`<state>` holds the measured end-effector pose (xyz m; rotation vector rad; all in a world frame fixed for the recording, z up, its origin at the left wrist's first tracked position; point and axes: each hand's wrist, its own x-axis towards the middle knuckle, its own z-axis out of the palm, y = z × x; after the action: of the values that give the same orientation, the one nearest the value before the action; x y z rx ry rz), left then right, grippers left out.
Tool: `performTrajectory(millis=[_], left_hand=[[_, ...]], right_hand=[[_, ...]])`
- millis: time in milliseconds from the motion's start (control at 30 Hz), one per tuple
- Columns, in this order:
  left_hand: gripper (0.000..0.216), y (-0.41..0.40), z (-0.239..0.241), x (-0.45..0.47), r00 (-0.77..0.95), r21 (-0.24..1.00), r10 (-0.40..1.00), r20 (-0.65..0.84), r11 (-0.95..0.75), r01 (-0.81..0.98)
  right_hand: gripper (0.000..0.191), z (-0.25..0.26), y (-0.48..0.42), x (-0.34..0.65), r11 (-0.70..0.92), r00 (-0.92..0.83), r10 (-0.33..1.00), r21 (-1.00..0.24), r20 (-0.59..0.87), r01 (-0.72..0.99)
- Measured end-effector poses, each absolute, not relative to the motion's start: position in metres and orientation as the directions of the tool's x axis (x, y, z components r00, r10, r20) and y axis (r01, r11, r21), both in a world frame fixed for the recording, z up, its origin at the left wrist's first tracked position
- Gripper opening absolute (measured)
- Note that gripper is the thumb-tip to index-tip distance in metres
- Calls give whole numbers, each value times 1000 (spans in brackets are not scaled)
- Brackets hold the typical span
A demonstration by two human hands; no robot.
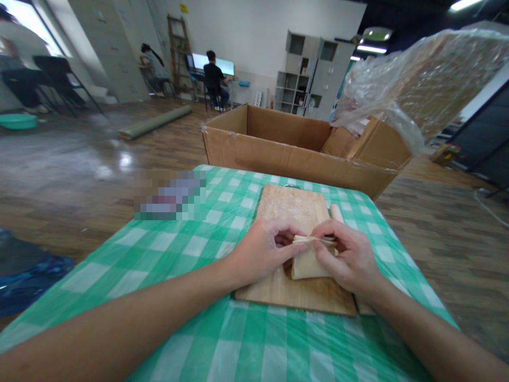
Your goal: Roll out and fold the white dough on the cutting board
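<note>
A pale, flat sheet of dough stands raised over the wooden cutting board, its upper edge gathered in folds. My left hand pinches the top left of that edge between thumb and fingers. Close beside it, my right hand grips the same edge farther right, with thumb in front and fingers behind. White flour dusts the board's far part. Past my right hand, a light wooden stick like a rolling pin shows partly, the rest hidden by the hand.
A green and white checked cloth covers the table. Beyond it stands a large open cardboard box with plastic wrap on its right. A blurred-out item lies at the table's left edge. People sit farther back.
</note>
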<state>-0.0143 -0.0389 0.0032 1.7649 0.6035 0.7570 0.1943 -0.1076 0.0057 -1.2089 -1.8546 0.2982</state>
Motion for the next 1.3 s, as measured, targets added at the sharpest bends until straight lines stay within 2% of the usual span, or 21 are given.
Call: performTrajectory(millis=[100, 367, 500, 567, 667, 833, 967, 1100, 1300], left_hand=[[12, -40, 7, -14, 645, 951, 739, 194, -302, 60], [12, -44, 14, -14, 621, 974, 770, 146, -222, 47], [10, -42, 13, -15, 617, 968, 765, 184, -250, 20], [11, -41, 11, -15, 619, 955, 752, 225, -298, 15], [17, -39, 7, -16, 635, 939, 731, 249, -343, 27], [27, -38, 2, -15, 656, 953, 730, 195, -299, 49], [22, -38, 3, -16, 643, 939, 739, 201, -332, 88], [16, -38, 5, -16, 591, 930, 772, 234, -356, 96], [13, -41, 11, -17, 559, 894, 774, 299, -431, 119]], right_hand=[[8, 5, -107, 195, 509, -148, 824, -600, 547, 617], [8, 4, -108, 195, 492, -131, 829, -599, 543, 632], [4, 4, -108, 195, 477, -114, 847, -649, 519, 593], [11, 5, -107, 195, 479, -128, 852, -659, 507, 580], [8, 7, -106, 194, 490, -158, 844, -617, 513, 616], [8, 9, -107, 191, 501, -145, 811, -544, 568, 673], [3, 7, -107, 191, 542, -180, 781, -507, 598, 670], [6, 7, -106, 192, 556, -232, 799, -535, 554, 636], [8, 12, -106, 190, 462, -227, 881, -657, 414, 596]])
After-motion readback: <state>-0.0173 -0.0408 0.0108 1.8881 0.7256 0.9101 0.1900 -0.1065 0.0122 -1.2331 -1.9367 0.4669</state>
